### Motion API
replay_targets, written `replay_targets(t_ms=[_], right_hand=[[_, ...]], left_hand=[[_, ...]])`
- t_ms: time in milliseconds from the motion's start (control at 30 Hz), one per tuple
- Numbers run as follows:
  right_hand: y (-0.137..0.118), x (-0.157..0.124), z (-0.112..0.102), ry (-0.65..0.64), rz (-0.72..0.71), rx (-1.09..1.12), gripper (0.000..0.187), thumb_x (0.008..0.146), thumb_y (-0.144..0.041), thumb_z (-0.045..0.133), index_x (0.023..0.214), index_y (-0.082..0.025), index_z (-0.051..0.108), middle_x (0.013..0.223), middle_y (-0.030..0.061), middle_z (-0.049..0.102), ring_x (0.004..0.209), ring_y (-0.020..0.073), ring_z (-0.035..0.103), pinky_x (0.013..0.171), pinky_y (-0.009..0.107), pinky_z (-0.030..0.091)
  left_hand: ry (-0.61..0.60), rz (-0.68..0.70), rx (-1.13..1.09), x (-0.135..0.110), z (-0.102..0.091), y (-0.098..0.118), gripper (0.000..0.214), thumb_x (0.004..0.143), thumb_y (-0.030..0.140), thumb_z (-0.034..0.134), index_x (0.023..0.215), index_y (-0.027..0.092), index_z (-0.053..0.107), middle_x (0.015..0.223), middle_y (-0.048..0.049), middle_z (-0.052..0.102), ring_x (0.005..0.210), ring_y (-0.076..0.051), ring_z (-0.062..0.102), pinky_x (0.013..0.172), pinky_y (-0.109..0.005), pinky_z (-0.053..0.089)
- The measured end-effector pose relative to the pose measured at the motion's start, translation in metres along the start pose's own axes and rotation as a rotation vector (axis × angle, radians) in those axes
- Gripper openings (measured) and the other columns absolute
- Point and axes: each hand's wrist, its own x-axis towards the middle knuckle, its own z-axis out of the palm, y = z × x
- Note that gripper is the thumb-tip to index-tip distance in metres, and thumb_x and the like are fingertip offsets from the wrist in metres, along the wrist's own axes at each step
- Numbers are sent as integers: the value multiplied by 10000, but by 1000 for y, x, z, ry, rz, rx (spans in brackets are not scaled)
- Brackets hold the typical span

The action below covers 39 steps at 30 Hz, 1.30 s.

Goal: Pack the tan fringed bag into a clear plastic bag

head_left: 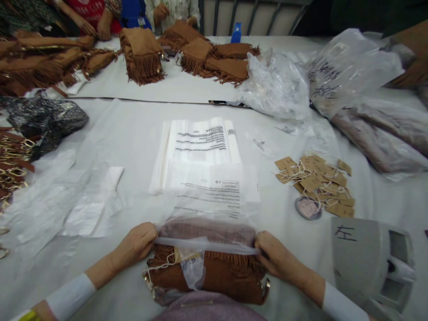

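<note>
1. White-covered packing table (133,129), people working at its far side.
2. Near edge: brown fringed bag (214,276), half inside a clear plastic bag (210,196).
3. Left hand (135,244) and right hand (277,258) pinch its opening (thin film); fringe could snag, tearing it.
4. Paper tags (317,183) lie right.

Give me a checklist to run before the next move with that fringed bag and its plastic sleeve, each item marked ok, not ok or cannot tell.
1. Left hand grips the left end of the plastic sleeve's open edge: ok.
2. Right hand grips the right end of that edge: ok.
3. The edge is pulled taut between both hands: ok.
4. The brown fringed bag is fully inside the sleeve: not ok, most of it lies outside, nearest the person.
5. The bag's string tag is clear of the opening: cannot tell.
6. The stack of flat sleeves and the pile of paper tags lie apart from the bag: ok.
</note>
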Motion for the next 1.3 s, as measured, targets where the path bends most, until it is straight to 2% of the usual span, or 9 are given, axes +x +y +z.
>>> replay_targets(t_ms=[167, 333, 600, 733, 867, 1000, 1100, 1167, 1300], right_hand=[[-1, -1, 12, 165, -20, -13, 220, 890, -226, 492, 707, -238, 369, 597, -35, 430, 560, 138, 389, 530, 270, 317], [-9, -10, -12, -41, 48, 93, 90, 838, -158, 473, 918, -199, 472, 809, 49, 570, 747, 164, 510, 694, 298, 437], [-21, -38, -36, -377, -249, -15, 170, 870, -338, 515, 895, -176, 561, 1067, 119, 589, 1049, 214, 527, 939, 408, 419], [-27, -46, -25, -284, -187, -107, 208, 916, -368, 514, 845, -186, 585, 1045, 91, 613, 1039, 176, 539, 948, 385, 420], [-38, -53, -12, -203, -126, -161, 135, 927, -259, 488, 899, -182, 595, 1054, 93, 624, 1009, 166, 562, 937, 387, 432], [-53, -61, -6, -208, -107, -136, 198, 874, -121, 434, 961, -182, 601, 1054, 96, 635, 1022, 180, 573, 942, 401, 441], [-59, -71, -2, -205, -93, -144, 324, 843, -296, 546, 1127, -141, 570, 1150, 154, 618, 1130, 256, 544, 998, 469, 416], [-59, -77, 4, -133, -103, -217, 464, 820, -388, 610, 1196, -126, 537, 1179, 169, 619, 1144, 278, 546, 1008, 476, 410], [-52, -86, 21, 14, -110, -336, 387, 812, -379, 650, 1133, -177, 576, 1085, 109, 680, 1033, 250, 618, 953, 413, 453]], left_hand=[[227, -55, 4, -9, 14, 10, 270, 772, 7, 407, 630, 227, 339, 573, 38, 386, 534, -136, 371, 529, -276, 289], [41, 42, 36, -30, 8, 9, 223, 863, 97, 441, 676, 215, 415, 630, 21, 456, 582, -138, 441, 557, -255, 340], [-120, 12, -54, -54, 7, 6, 83, 918, 218, 443, 897, 249, 517, 777, 9, 566, 679, -142, 574, 610, -221, 458], [-96, -29, -125, -56, 10, 10, 111, 913, 215, 445, 980, 266, 517, 881, -12, 609, 795, -162, 611, 686, -236, 491], [-42, -181, -187, -62, 15, 23, 86, 895, 210, 455, 820, 240, 481, 739, 13, 541, 661, -149, 558, 617, -240, 464], [-127, -290, -276, -58, -3, 37, 147, 869, 203, 460, 725, 223, 435, 679, 32, 494, 606, -135, 513, 569, -227, 437], [-341, -324, -433, -58, -27, 45, 95, 882, 205, 449, 953, 227, 508, 903, -8, 591, 828, -162, 582, 760, -265, 496], [-402, -314, -473, -63, -33, 50, 287, 865, 250, 534, 1146, 253, 476, 1116, -44, 583, 1023, -198, 562, 923, -324, 473], [-264, -290, -411, -82, -7, 50, 294, 864, 287, 572, 1152, 288, 508, 1137, -72, 600, 1043, -227, 569, 951, -360, 481]])
